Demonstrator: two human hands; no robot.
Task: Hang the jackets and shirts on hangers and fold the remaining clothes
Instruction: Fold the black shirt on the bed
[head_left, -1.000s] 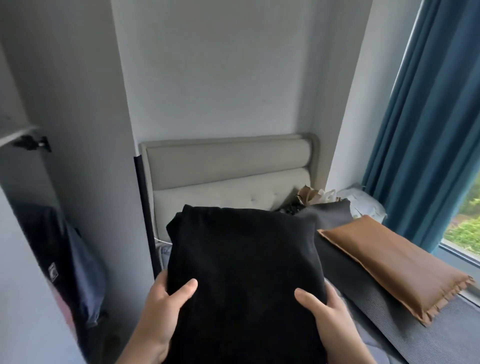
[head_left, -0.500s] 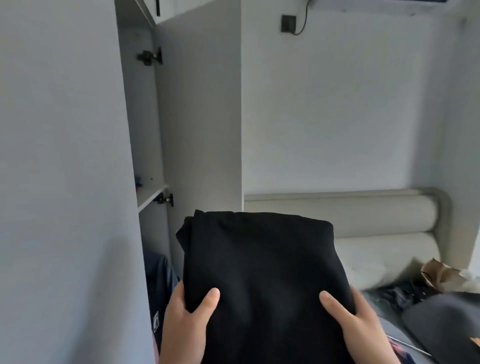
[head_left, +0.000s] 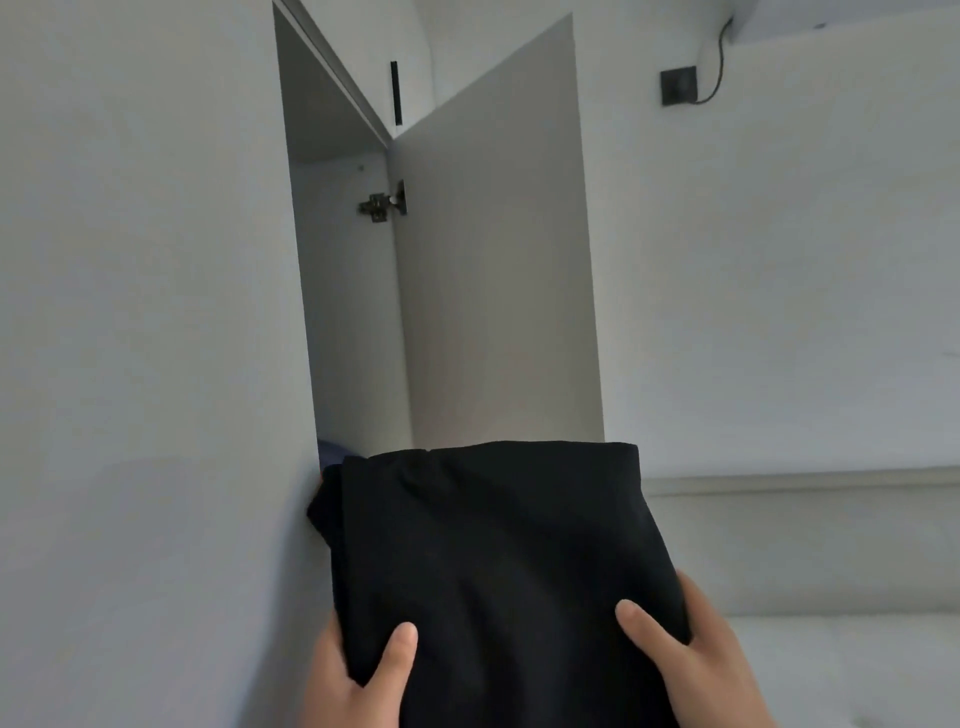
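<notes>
A folded black garment (head_left: 498, 561) fills the lower middle of the head view. My left hand (head_left: 353, 675) grips its near left corner, thumb on top and fingers underneath. My right hand (head_left: 685, 660) grips its near right edge the same way. The garment's far end points at the open wardrobe (head_left: 348, 291), whose narrow opening shows between two pale panels. A sliver of dark blue cloth (head_left: 328, 451) shows inside the wardrobe just past the garment's far left corner.
The open wardrobe door (head_left: 493, 260) stands right of the opening, with a metal hinge (head_left: 384, 203). A large pale panel (head_left: 145, 364) fills the left. A padded beige headboard (head_left: 805, 540) lies at the lower right. A black wall socket (head_left: 678, 86) with a cable sits high up.
My view has swung left and upward, from the bed and curtain to the wardrobe opening. The black garment, held in both hands throughout, has come up close to the wardrobe.
</notes>
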